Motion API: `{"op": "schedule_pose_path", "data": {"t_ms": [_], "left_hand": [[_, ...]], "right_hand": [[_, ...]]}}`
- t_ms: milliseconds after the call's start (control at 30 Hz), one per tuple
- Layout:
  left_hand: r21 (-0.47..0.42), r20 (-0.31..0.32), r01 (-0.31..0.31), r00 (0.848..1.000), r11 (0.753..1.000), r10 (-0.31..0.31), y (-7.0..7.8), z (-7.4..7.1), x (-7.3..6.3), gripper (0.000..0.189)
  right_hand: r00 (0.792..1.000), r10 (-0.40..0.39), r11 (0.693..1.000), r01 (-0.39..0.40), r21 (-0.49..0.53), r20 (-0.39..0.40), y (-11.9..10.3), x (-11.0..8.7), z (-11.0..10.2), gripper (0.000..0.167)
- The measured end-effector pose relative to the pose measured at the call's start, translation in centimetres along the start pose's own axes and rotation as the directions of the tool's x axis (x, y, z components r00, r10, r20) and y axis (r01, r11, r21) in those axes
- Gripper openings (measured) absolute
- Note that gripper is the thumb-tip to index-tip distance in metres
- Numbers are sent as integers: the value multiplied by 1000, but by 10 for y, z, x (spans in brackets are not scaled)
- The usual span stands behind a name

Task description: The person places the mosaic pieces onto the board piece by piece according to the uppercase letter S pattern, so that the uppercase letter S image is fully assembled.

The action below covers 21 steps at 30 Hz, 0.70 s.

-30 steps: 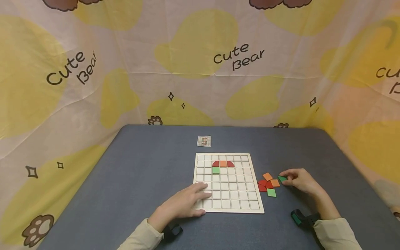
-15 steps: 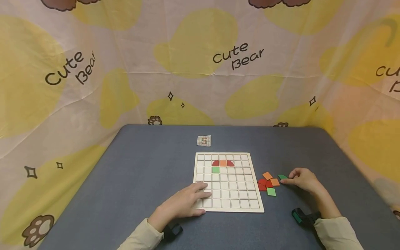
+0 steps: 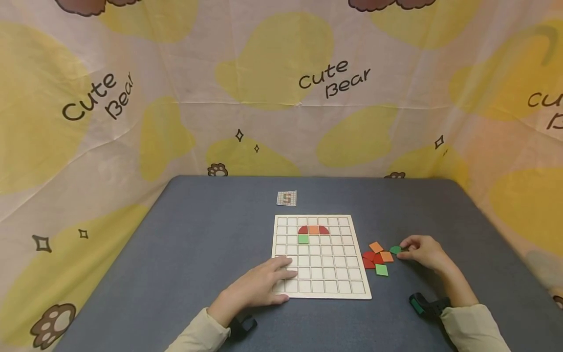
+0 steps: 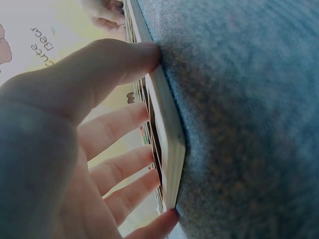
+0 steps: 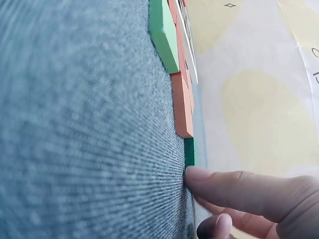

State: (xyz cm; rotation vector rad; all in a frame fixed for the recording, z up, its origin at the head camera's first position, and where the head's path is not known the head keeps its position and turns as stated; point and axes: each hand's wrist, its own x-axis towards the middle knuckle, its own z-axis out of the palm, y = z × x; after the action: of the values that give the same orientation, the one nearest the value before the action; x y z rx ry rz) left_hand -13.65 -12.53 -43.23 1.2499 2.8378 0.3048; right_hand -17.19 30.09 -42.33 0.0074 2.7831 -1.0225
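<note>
My left hand [image 3: 264,282] rests, fingers spread, on the lower left corner of a white grid board [image 3: 327,261]. In the left wrist view its thumb [image 4: 119,59] lies along the board's wooden edge [image 4: 172,144]. Thumb and index finger of my right hand [image 3: 424,252] pinch the edge of a dark green tile [image 3: 395,250] with a rounded side, low at the table. The right wrist view has the thumb tip [image 5: 199,175] against that tile [image 5: 190,151], partly hiding it. On the board, an orange square [image 3: 313,230] sits between two red rounded pieces, with a light green square [image 3: 303,239] below.
Between board and right hand lie loose tiles: orange squares [image 3: 376,247], several red pieces [image 3: 368,264] and a light green square [image 3: 381,270]. A small pattern card [image 3: 287,198] lies beyond the board. A printed cloth [image 3: 272,73] hangs behind the table.
The right fingers drew back from the dark green tile, then came to its edge again; the tile now lies turned to a different angle. The left hand and board stay put.
</note>
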Motion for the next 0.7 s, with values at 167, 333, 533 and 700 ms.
{"op": "schedule_pose_path", "data": {"t_ms": [167, 333, 533, 700], "left_hand": [[1, 0, 2, 1000, 1000, -2, 0, 0, 0, 51], [9, -11, -3, 1000, 1000, 4, 0, 1, -1, 51], [3, -4, -1, 1000, 1000, 1, 0, 0, 0, 51], [0, 4, 2, 1000, 1000, -2, 0, -1, 0, 51]], "right_hand": [[998, -59, 997, 57, 55, 32, 2, 0, 1, 33], [997, -69, 996, 67, 58, 34, 3, 1, 1, 38], [1000, -28, 1000, 27, 14, 8, 1, 2, 3, 45], [999, 24, 999, -25, -30, -36, -2, 3, 6, 47]]}}
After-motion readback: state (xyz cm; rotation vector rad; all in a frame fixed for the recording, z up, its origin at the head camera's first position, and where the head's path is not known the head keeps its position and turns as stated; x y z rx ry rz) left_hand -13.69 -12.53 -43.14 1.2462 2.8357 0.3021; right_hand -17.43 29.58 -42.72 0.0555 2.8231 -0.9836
